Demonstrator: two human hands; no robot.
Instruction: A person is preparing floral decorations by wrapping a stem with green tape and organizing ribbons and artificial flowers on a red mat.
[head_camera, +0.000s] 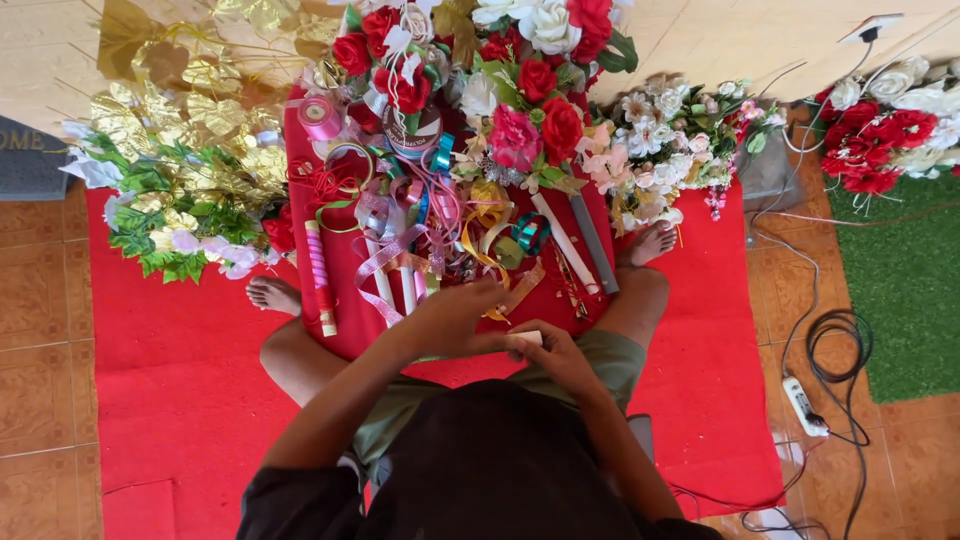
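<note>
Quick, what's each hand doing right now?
Left hand: curled closed, apparently gripping something among the loose ribbons; what it grips cannot be told.
Right hand: closed on a small pale flat piece.

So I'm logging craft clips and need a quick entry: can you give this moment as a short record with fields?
Setting: person seated cross-legged on a red floor mat
Left hand: closed around a thin gold ribbon strip, fingers curled
Right hand: pinching a small pale oblong piece
In front: heap of tangled coloured ribbons; red and white artificial roses
Left side: gold artificial leaves
Right side: black coiled cable on the tiles
</note>
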